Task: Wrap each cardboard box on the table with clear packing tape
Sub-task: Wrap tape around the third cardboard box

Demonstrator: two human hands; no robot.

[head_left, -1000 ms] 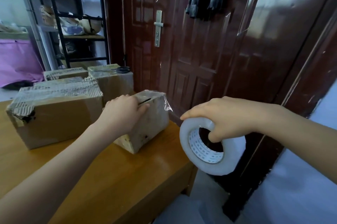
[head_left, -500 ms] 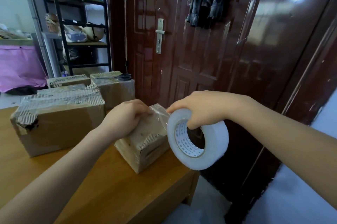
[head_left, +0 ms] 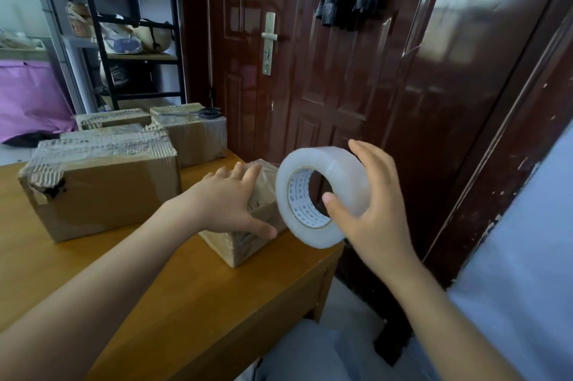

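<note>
From the head camera, the left hand (head_left: 228, 202) lies spread over the small box (head_left: 248, 241), fingers straight along its top and thumb down its near side, pressing it against the table (head_left: 155, 303) near the right edge. The right hand (head_left: 372, 213) grasps the tape roll (head_left: 322, 194) just right of that box, thumb hooked into the core and fingers curled over the outer rim, the roll lifted off the table. A large box (head_left: 102, 191) sits to the left. Two further boxes stand behind it; scissors (head_left: 204, 113) rest on the rear right one (head_left: 195, 135).
</note>
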